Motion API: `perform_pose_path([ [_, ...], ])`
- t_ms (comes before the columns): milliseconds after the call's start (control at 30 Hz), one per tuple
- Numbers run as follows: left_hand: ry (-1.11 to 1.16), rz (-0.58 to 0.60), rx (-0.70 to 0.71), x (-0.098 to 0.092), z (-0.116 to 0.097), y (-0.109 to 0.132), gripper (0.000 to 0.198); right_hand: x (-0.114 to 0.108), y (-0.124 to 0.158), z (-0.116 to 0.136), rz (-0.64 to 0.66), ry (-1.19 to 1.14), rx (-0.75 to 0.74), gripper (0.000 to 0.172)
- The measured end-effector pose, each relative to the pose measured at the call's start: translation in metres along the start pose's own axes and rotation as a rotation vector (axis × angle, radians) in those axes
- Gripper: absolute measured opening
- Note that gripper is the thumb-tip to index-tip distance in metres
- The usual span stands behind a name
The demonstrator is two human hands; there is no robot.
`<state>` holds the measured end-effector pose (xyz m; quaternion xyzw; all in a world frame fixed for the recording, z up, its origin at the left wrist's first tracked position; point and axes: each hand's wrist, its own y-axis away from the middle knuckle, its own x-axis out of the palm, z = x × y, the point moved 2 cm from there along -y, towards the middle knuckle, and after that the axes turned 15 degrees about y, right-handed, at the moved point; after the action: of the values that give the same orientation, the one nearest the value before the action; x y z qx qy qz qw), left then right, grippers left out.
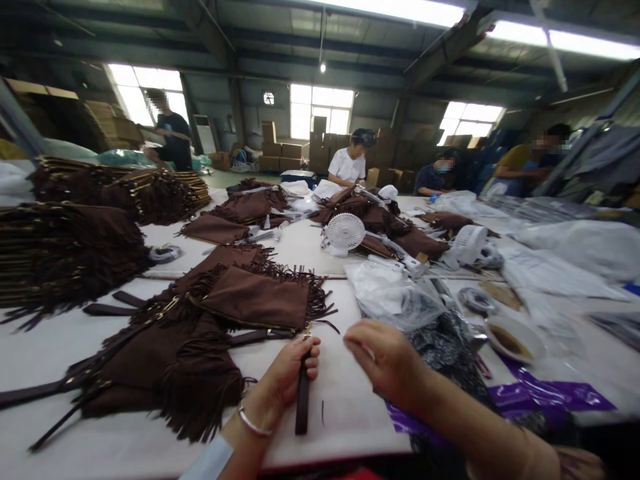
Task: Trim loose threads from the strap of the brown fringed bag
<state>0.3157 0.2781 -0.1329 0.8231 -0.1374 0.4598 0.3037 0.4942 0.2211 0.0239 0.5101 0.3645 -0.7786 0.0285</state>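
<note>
My left hand (289,370) is closed around a dark brown wrist strap (302,403), which hangs down past my fingers over the white table. A metal clasp at its top joins it to a brown fringed pouch (263,297) with a zipper along its near edge. To the right, my right hand (383,357) is raised above the table, thumb and fingertips pressed together in a pinch. Whatever lies between those fingertips, if anything, is too small to tell. More brown fringed pouches (135,363) lie overlapping at the left, their straps trailing outward.
Stacks of fringed pouches (65,253) stand at the left. Clear plastic bags (395,293), a bowl of brown liquid (513,340) and purple plastic (550,393) lie at the right. A white fan (344,233) stands mid-table. Several people work farther back, including one in a white shirt (347,165).
</note>
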Motion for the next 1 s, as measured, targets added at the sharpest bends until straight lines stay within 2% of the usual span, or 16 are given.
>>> perform_pose_path([
  [100, 0.003, -0.023, -0.012, 0.000, -0.001, -0.001, 0.022, -0.032, 0.019, -0.069, -0.044, 0.175, 0.352, 0.020],
  [167, -0.005, -0.031, -0.008, 0.002, -0.002, 0.000, 0.021, -0.049, 0.041, -0.099, -0.049, 0.209, 0.556, 0.020],
  [200, -0.011, -0.038, -0.008, 0.002, -0.002, 0.000, 0.021, -0.054, 0.054, -0.108, 0.001, 0.194, 0.643, 0.022],
  [233, -0.016, -0.044, -0.008, 0.003, -0.002, 0.000, 0.020, -0.056, 0.070, -0.112, 0.097, 0.146, 0.718, 0.024],
  [300, -0.021, -0.047, -0.009, 0.004, -0.002, -0.001, 0.021, -0.048, 0.105, -0.108, 0.403, -0.056, 0.812, 0.028],
  [367, -0.024, -0.042, -0.010, 0.005, -0.002, -0.002, 0.021, -0.031, 0.140, -0.092, 0.736, -0.320, 0.866, 0.023],
  [400, -0.025, -0.039, -0.012, 0.006, -0.001, -0.002, 0.021, -0.022, 0.156, -0.083, 0.864, -0.424, 0.898, 0.020],
  [433, -0.026, -0.038, -0.015, 0.006, -0.001, -0.003, 0.021, -0.013, 0.168, -0.076, 0.942, -0.491, 0.935, 0.022],
  [467, -0.029, -0.039, -0.018, 0.007, -0.001, -0.003, 0.021, -0.006, 0.177, -0.072, 0.965, -0.525, 0.983, 0.028],
  [533, -0.032, -0.040, -0.022, 0.007, -0.001, -0.003, 0.020, 0.005, 0.185, -0.072, 0.843, -0.526, 1.079, 0.038],
  [600, -0.031, -0.038, -0.022, 0.007, -0.001, -0.003, 0.021, 0.008, 0.181, -0.082, 0.618, -0.460, 1.104, 0.041],
  [667, -0.030, -0.034, -0.018, 0.007, 0.000, -0.002, 0.022, 0.006, 0.172, -0.096, 0.450, -0.331, 1.057, 0.035],
  [767, -0.037, -0.031, -0.005, 0.007, 0.000, -0.001, 0.022, -0.001, 0.153, -0.115, 0.313, -0.085, 0.898, 0.019],
  [833, -0.039, -0.027, 0.000, 0.007, 0.000, 0.000, 0.021, -0.007, 0.139, -0.124, 0.309, 0.052, 0.797, 0.015],
  [900, -0.033, -0.024, -0.002, 0.007, 0.000, 0.000, 0.020, -0.012, 0.124, -0.132, 0.403, 0.149, 0.741, 0.017],
  [1000, -0.024, -0.021, -0.002, 0.006, 0.000, 0.000, 0.021, -0.017, 0.102, -0.143, 0.501, 0.100, 0.684, 0.018],
])
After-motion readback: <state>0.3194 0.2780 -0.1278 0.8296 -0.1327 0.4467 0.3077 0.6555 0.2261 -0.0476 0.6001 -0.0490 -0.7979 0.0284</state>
